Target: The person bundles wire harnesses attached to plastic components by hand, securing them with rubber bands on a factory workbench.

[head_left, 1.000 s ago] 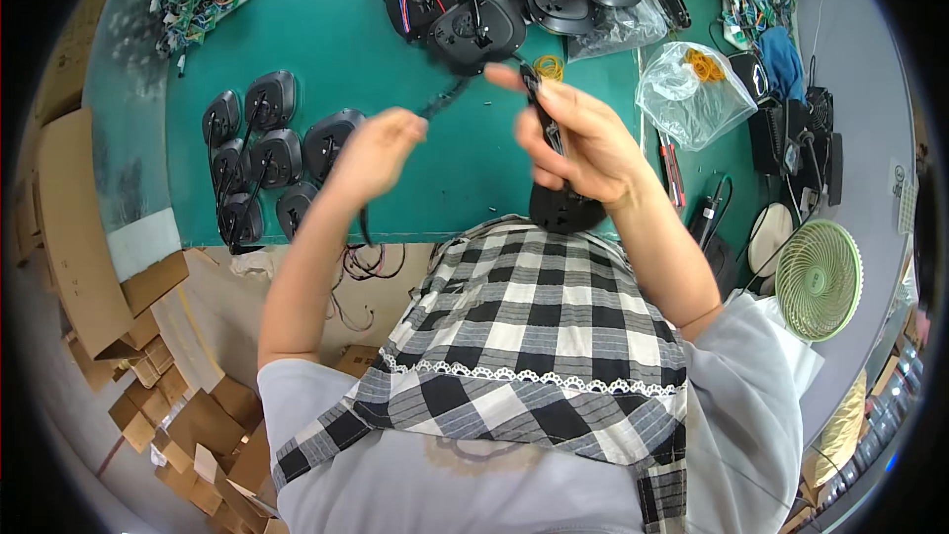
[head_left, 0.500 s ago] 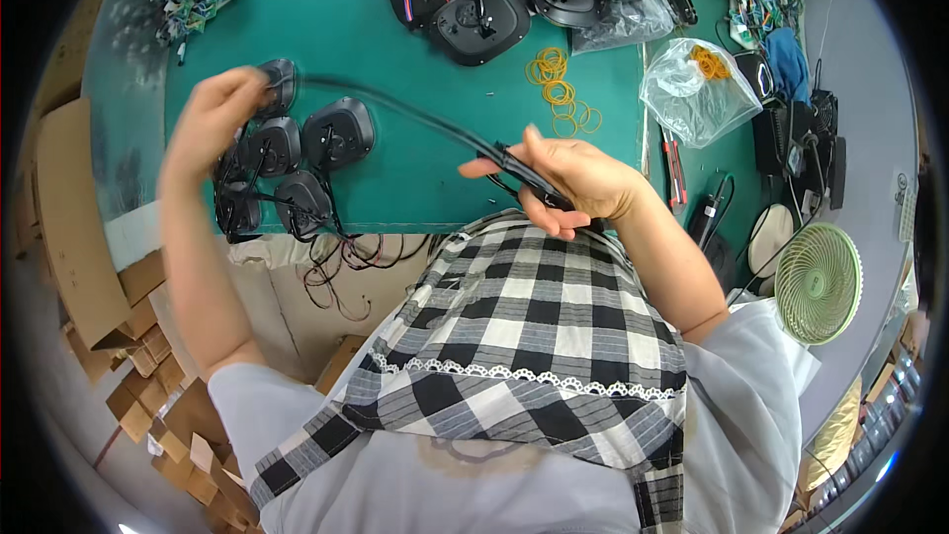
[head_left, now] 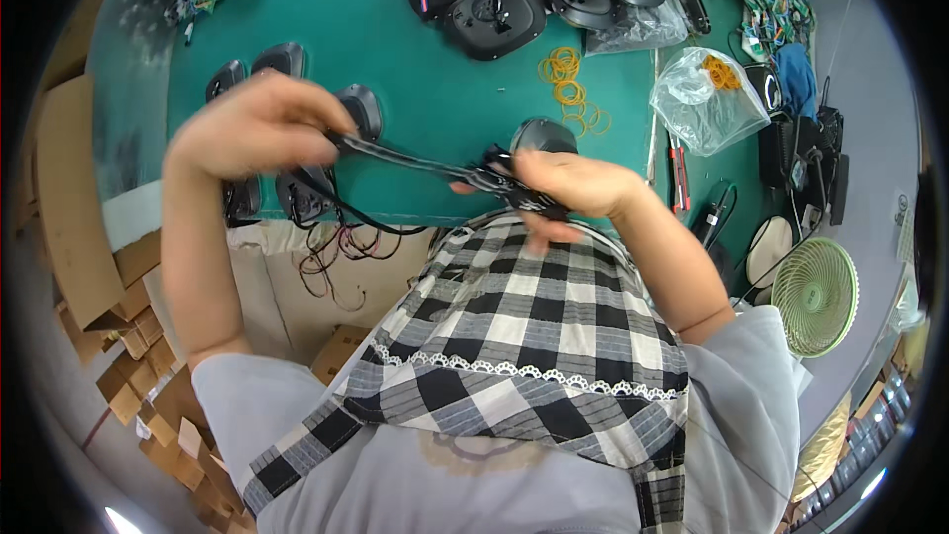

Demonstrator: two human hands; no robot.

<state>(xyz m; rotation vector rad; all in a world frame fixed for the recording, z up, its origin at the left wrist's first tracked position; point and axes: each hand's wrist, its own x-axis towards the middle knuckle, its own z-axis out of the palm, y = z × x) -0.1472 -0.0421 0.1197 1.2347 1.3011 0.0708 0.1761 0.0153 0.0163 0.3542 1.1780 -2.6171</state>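
Black cable [head_left: 415,166] is now being pulled taut between my two hands, where half a second ago my left hand [head_left: 259,127] was reaching far out over the row of black housings [head_left: 297,129] at the left of the green mat [head_left: 435,69]; it is coming back toward my chest, clenched around one end. My right hand [head_left: 568,186] is gripping the bundled end above my checked apron [head_left: 534,336]. The stretch suggests I am straightening the cable for winding. Loose wires [head_left: 331,252] are hanging over the near mat edge below my left hand; yellow rubber bands [head_left: 568,89] and a plastic bag [head_left: 707,99] are lying beyond my right, leaving open mat between.
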